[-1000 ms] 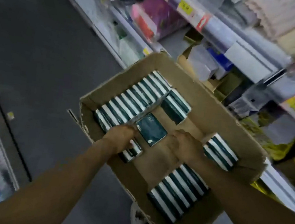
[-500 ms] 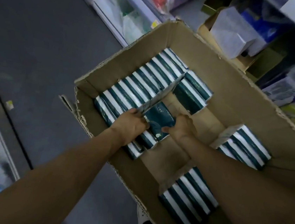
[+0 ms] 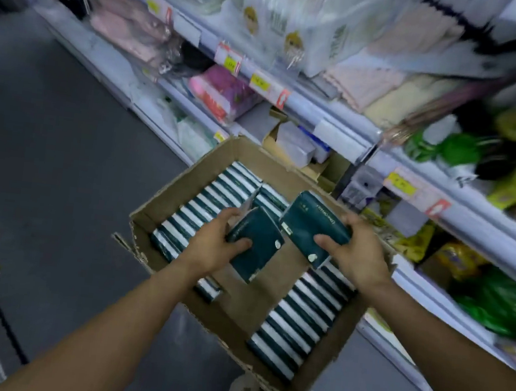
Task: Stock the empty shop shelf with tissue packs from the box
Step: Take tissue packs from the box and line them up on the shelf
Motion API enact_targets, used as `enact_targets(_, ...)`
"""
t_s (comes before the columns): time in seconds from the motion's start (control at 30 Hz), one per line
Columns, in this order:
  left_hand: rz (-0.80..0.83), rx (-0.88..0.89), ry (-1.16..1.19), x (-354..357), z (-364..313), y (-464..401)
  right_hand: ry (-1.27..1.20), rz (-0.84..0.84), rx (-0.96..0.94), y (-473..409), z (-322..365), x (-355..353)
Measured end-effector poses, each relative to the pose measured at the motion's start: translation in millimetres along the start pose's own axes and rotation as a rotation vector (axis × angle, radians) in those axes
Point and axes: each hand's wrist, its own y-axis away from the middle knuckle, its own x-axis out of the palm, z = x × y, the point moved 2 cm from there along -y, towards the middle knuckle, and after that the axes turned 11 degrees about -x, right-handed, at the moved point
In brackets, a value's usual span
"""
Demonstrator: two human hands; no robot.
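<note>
Gripping 1 tissue pack (image 3: 256, 243) in the left hand (image 3: 212, 248) and 1 (image 3: 313, 230) in the right hand (image 3: 360, 255), now lifting both clear of the box (image 3: 165, 204) (previously still reaching inside), heading for the shelf (image 3: 347, 134).

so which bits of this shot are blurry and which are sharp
Head view: the shelf goods at upper right are smeared by motion blur; the left hand, right hand, their tissue packs and the box are fairly sharp; the wide lens bends the shelf edges; lighting is dim and bluish.

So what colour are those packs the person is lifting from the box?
Dark teal green, with small pale markings; the pack in the right hand shows it best, in the head view.
</note>
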Motion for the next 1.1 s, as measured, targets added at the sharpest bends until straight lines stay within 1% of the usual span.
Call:
enact_targets(0.07, 0.026, -0.002, 0.192, -3.1, -35.8, 16.1, -0.009, -0.081, -0.032, 16.3, 15.7, -39.7)
enact_targets(0.13, 0.056, 0.033, 0.293, -4.2, -68.3, 30.1, -0.009, -0.135, -0.056, 31.7, 29.1, -77.1)
enact_targets(0.2, 0.076, 0.096, 0.281, -4.6, -100.3, 43.6, -0.005, -0.185, -0.079, 47.2, 40.0, -113.2)
enact_targets(0.3, 0.057, 0.216, 0.180, -2.4, -154.5, 68.1, -0.012, -0.278, -0.095, 71.4, 50.7, -165.5)
enact_targets(0.5, 0.030, 0.393, 0.121, 21.8, -255.6, 121.8, -0.014, -0.440, -0.153, 131.4, 50.1, -267.9)
enact_targets(0.7, 0.051, 0.543, 0.230, 91.1, -342.7, 197.2, 0.053, -0.520, -0.236, 219.0, 26.8, -383.2)
enact_targets(0.87, 0.079, 0.597, 0.301, 157.5, -399.3, 258.2, 0.099, -0.600, -0.305, 283.1, 1.5, -469.2)
enact_targets(1.1, 0.122, 0.654, 0.365, 254.1, -494.9, 331.2, 0.000, -0.669, -0.347, 367.7, -55.5, -585.9)
